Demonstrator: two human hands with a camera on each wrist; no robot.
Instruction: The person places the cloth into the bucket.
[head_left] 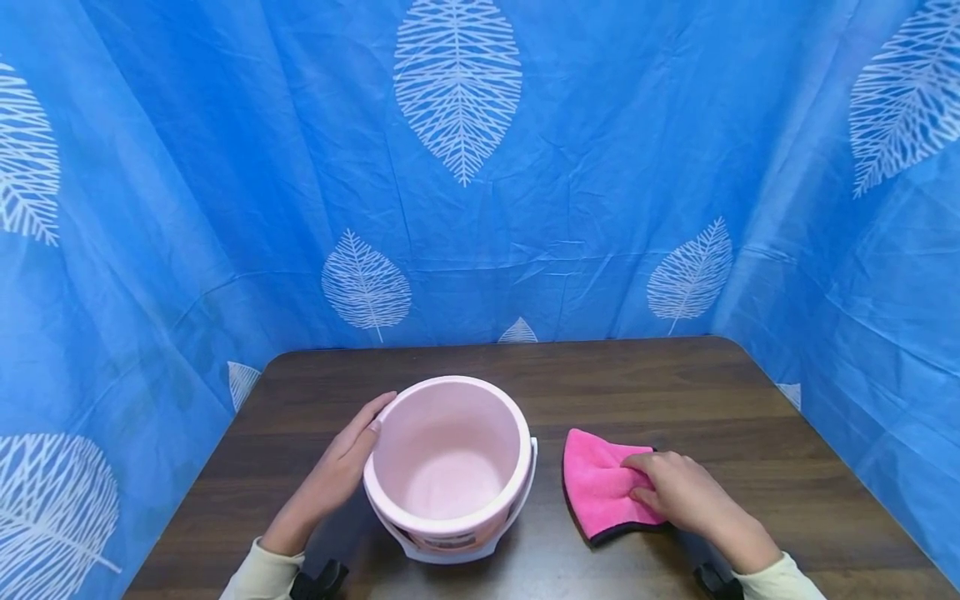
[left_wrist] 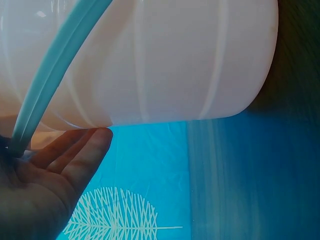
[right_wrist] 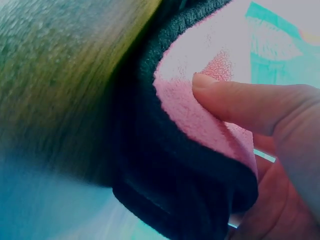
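A pale pink plastic bucket [head_left: 450,412] stands upright on the dark wooden table, its inside bare. Its whitish handle [head_left: 497,546] hangs down round the near side. My left hand [head_left: 333,471] rests against the bucket's left side, thumb by the rim; in the left wrist view the straight fingers [left_wrist: 82,160] lie along the outer wall. To the right of the bucket, a bright pink cleaning cloth [head_left: 596,483] with black edging is pinched between thumb and fingers of my right hand [head_left: 690,493]. The right wrist view shows the cloth [right_wrist: 185,105] folded over, its dark underside hanging lower.
The wooden table [head_left: 600,383] reaches back to a blue curtain [head_left: 480,233] with white leaf prints, which also hangs along both sides. Black straps [head_left: 318,579] sit at both wrists, beside the pale sleeves.
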